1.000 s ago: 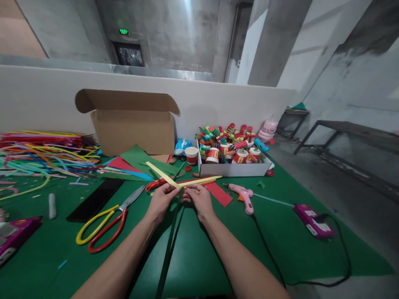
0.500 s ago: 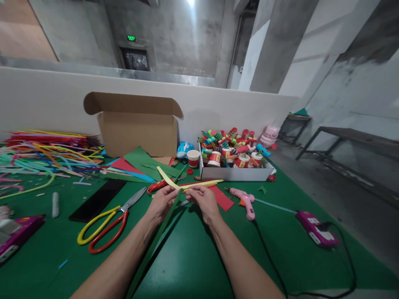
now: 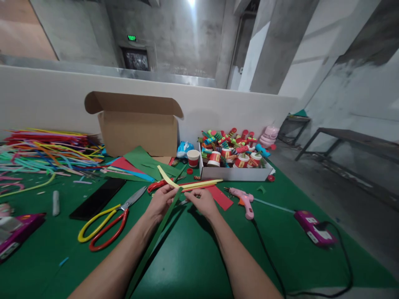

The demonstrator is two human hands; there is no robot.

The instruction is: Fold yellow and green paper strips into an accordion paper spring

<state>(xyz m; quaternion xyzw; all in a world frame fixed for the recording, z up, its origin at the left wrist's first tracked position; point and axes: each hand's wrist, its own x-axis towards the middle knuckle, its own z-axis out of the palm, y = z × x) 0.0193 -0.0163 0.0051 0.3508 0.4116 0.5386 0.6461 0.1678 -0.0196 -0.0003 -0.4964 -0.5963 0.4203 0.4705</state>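
In the middle of the table my left hand (image 3: 161, 202) is closed, its fingertips pinching a yellow paper strip (image 3: 167, 177) and a green paper strip (image 3: 162, 226) where the two meet. The yellow one bends up and away; the green one slants down along my left forearm towards me. My right hand (image 3: 202, 202) is beside that crossing, thumb and fingers pressed together. Whatever lies between those fingertips is too small to make out. Just behind both hands lie more yellow strips (image 3: 204, 183) and a piece of red paper (image 3: 222, 198). Red-handled scissors (image 3: 156, 185) lie partly hidden behind my left hand.
Large scissors (image 3: 109, 224) and a black slab (image 3: 98, 199) lie left; a pink glue gun (image 3: 245, 201) with its cord lies right. A white box (image 3: 237, 174) of decorated cups, a paper cup (image 3: 193, 158), a cardboard box (image 3: 140, 133) and a strip pile (image 3: 46, 155) stand behind.
My right hand has shifted slightly down and away from the strips' crossing. My left hand keeps its pinch, and the green strip has swung a little to the right.
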